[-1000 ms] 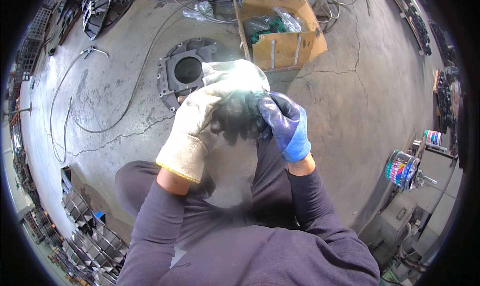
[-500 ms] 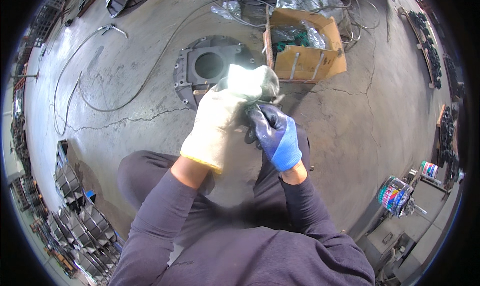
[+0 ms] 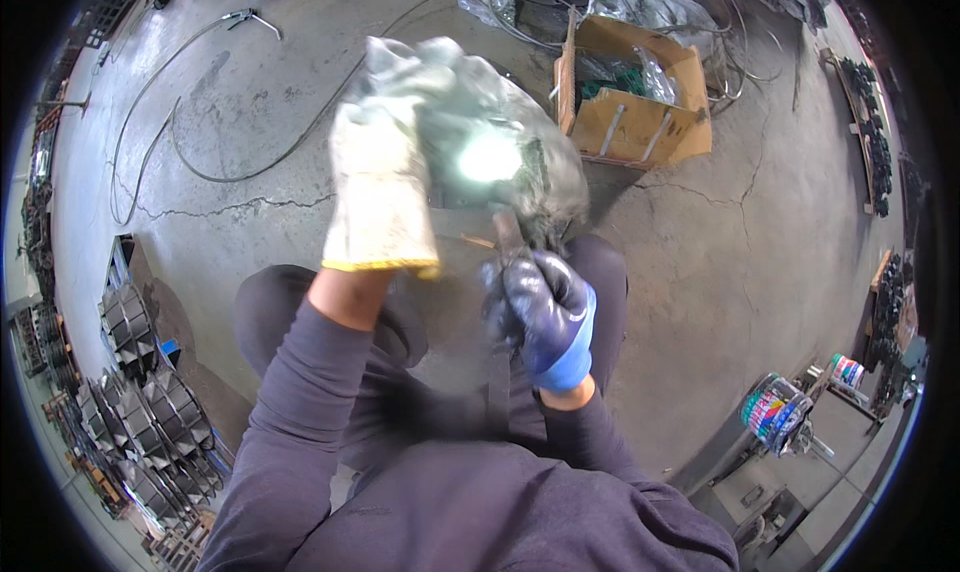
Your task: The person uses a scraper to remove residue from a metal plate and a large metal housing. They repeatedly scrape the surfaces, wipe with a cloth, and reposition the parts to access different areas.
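A grey, crumpled rag-like sheet (image 3: 470, 97), smeared by motion, spreads in front of me and covers the round metal housing on the floor. My left hand (image 3: 380, 162), in a white glove with a yellow-edged cuff, reaches up to the sheet's left part. Its blurred fingers seem closed on the material. A bright spot of light glares on the middle of the sheet. My right hand (image 3: 540, 312), in a blue glove with a dark coated palm, is closed in a fist below the sheet's lower right end. From that fist a short brownish piece (image 3: 508, 230) sticks up.
Beyond my right hand stands an open cardboard box (image 3: 640, 127) with plastic wrap and green items. A hose with an air gun (image 3: 250, 17) lies at left. Stacked metal parts (image 3: 150, 402) stand lower left; a colourful can (image 3: 775, 412) is at lower right.
My left hand has moved up and left, away from my right hand. The bunched grey material has spread out over the housing. My right hand has dropped slightly.
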Demonstrator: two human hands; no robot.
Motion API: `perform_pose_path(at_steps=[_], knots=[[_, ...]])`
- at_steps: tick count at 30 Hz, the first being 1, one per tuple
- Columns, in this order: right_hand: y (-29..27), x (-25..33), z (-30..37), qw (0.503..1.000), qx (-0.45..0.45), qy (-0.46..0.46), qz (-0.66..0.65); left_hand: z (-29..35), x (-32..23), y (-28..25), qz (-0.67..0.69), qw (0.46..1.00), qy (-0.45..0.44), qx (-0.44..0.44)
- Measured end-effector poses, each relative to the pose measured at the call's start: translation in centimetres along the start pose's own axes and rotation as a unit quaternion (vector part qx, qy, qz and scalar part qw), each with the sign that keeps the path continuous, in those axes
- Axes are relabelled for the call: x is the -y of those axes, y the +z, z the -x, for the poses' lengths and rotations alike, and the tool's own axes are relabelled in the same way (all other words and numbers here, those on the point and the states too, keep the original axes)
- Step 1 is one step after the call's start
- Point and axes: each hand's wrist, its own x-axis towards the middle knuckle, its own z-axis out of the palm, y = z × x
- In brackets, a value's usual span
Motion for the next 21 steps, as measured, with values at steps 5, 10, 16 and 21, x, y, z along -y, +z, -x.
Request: perform_pose_path(at_steps=[5,10,16,21], knots=[[-1.0,0.4,-0.4,0.999,-0.027,0.042,0.0,0.9,-1.5,1.8,0.431,0.894,-0.114,0.046],[-0.3,0.2,-0.3,0.997,-0.072,0.02,-0.021,0.2,-3.1,0.2,0.524,0.827,-0.189,0.076],[-1.2,0.2,-0.9,0.996,-0.089,0.021,-0.022,0.6,-3.6,1.4,0.519,0.836,-0.133,0.12],[-1.6,0.2,-1.2,0.996,-0.091,0.016,-0.015,0.8,-3.8,2.2,0.52,0.833,-0.123,0.145]])
